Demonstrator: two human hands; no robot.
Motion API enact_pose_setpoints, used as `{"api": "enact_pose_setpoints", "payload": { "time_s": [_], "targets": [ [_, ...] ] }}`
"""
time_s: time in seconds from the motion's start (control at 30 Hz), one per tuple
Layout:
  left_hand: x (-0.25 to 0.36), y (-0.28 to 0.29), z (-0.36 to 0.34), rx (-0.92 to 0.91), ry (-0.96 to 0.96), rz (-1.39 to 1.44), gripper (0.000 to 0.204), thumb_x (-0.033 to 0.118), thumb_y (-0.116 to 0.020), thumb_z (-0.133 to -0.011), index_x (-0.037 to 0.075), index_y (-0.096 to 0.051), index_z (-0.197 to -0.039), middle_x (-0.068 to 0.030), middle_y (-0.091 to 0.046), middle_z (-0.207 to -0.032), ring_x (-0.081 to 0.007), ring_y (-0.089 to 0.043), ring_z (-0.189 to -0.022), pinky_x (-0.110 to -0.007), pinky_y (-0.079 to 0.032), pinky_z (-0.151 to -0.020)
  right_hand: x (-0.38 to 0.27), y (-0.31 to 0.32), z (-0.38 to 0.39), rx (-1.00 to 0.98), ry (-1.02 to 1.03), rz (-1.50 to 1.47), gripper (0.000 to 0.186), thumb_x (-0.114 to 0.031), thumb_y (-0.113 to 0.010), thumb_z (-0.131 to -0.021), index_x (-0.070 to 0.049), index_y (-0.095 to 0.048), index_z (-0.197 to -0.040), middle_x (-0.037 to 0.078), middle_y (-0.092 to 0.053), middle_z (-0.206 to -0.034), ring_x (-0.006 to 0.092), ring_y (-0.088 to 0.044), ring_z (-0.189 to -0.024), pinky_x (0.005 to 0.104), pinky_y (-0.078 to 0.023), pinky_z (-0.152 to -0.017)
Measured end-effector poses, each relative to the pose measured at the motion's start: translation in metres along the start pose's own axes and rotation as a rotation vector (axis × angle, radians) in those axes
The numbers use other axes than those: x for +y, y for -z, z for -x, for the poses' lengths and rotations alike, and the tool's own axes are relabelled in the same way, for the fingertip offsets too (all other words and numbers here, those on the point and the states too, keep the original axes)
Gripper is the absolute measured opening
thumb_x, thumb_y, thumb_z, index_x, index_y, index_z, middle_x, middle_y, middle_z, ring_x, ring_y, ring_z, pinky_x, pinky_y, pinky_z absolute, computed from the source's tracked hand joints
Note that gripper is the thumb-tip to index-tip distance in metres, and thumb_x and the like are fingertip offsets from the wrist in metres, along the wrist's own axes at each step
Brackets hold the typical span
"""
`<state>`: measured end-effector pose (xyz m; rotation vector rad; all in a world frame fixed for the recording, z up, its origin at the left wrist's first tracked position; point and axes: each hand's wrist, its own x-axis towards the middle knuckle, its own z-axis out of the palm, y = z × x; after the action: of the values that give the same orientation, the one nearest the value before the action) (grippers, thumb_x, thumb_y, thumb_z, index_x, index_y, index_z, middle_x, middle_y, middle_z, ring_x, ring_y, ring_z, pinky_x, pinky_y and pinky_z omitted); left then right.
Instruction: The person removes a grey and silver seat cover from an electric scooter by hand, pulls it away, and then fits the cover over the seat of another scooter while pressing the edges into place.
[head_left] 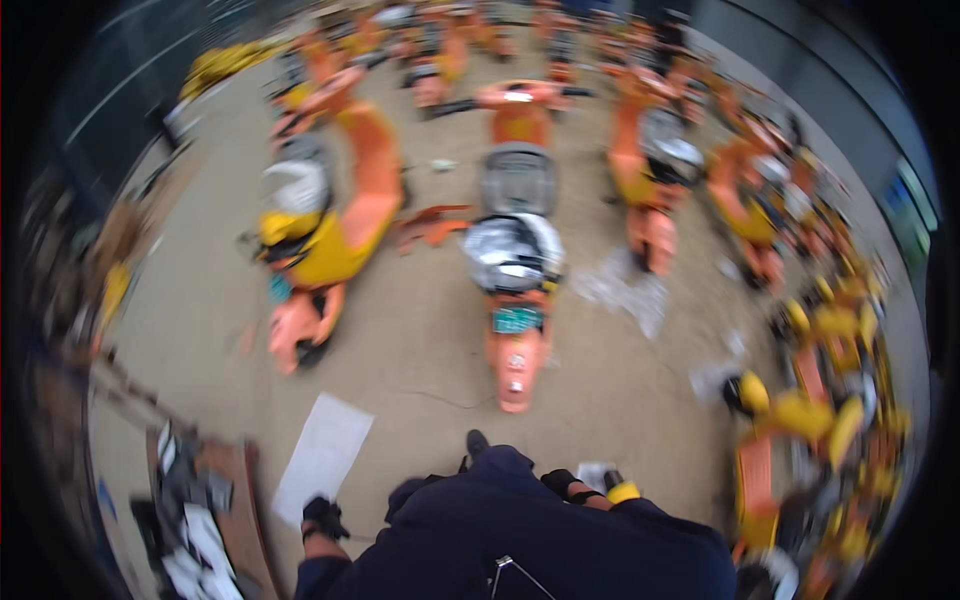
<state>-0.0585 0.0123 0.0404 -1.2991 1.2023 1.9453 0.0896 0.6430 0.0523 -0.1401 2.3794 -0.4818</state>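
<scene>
My left hand (pixel 325 517), in a black glove, hangs low beside the near end of a white sheet (pixel 325 450) on the floor. Its fingers look loosely apart and I see nothing in them. My right hand (pixel 560 484), also dark-gloved, is in front of my body, its fingers blurred and partly hidden. By the right forearm shows a yellow and black object (pixel 621 489) whose kind I cannot make out. Straight ahead stands an orange scooter (pixel 515 375), rear toward me, with a silver-and-white helmet (pixel 512 252) on its back and a green plate.
An orange-yellow scooter (pixel 365 215) stands left, another (pixel 628 150) right. More scooters (pixel 800 410) crowd the right side and far end. Orange broken panels (pixel 432 228) and clear plastic film (pixel 625 290) lie between them. Scrap pieces (pixel 205 510) pile up at lower left.
</scene>
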Motion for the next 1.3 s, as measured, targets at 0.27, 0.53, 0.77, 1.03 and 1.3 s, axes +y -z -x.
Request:
{"api": "enact_pose_setpoints", "payload": {
  "time_s": [0.27, 0.53, 0.77, 1.03, 1.3],
  "targets": [
    [0.071, -0.084, 0.061, 0.228, -0.267, -0.086, 0.03, 0.026, -0.055, -0.083, 0.002, -0.051, -0.102, -0.0153, -0.059, -0.09, -0.0289, -0.058, -0.071, -0.041, -0.051, -0.064, 0.083, 0.109, -0.191, -0.218, 0.245, -0.361, 0.011, -0.024, -0.057, -0.076, -0.015, -0.055, -0.072, 0.001, -0.061, -0.07, 0.0197, -0.06, -0.066, 0.0348, -0.048, -0.054],
    [0.101, -0.07, -0.063, 0.194, 0.16, -0.131, 0.042, 0.04, -0.052, -0.08, 0.006, -0.052, -0.105, -0.0149, -0.056, -0.097, -0.0338, -0.052, -0.08, -0.051, -0.044, -0.069, 0.02, 0.197, -0.25, -0.262, -0.57, -1.586, 0.015, -0.022, -0.047, -0.086, -0.008, -0.052, -0.091, 0.014, -0.055, -0.075, 0.0317, -0.056, -0.066, 0.0453, -0.047, -0.056],
    [0.299, -0.19, -0.142, -0.064, -0.493, -1.133, 0.024, 0.027, -0.059, -0.078, 0.007, -0.058, -0.092, -0.0114, -0.061, -0.079, -0.027, -0.058, -0.067, -0.042, -0.048, -0.059, -0.03, 0.279, -0.312, -0.298, -0.051, -0.207, 0.011, -0.019, -0.053, -0.078, -0.011, -0.058, -0.083, 0.011, -0.06, -0.078, 0.0305, -0.058, -0.072, 0.0416, -0.046, -0.06],
    [0.524, -0.387, -0.155, -0.341, -0.186, -0.143, 0.029, 0.029, -0.052, -0.087, 0.004, -0.057, -0.101, -0.0105, -0.062, -0.08, -0.0197, -0.061, -0.063, -0.027, -0.051, -0.057, -0.097, 0.381, -0.436, 0.21, 0.278, -0.086, 0.028, -0.011, -0.068, -0.062, -0.006, -0.065, -0.089, 0.013, -0.064, -0.08, 0.031, -0.062, -0.076, 0.0374, -0.05, -0.07],
    [0.597, -0.473, -0.189, -0.339, -0.238, 0.232, 0.049, 0.041, -0.051, -0.087, 0.0, -0.048, -0.113, -0.0184, -0.053, -0.109, -0.0291, -0.058, -0.094, -0.039, -0.052, -0.078, -0.125, 0.479, -0.538, -0.199, -0.699, -1.11, 0.022, -0.021, -0.05, -0.083, -0.002, -0.055, -0.091, 0.015, -0.06, -0.074, 0.0281, -0.058, -0.058, 0.0402, -0.05, -0.053]
  ]
}}
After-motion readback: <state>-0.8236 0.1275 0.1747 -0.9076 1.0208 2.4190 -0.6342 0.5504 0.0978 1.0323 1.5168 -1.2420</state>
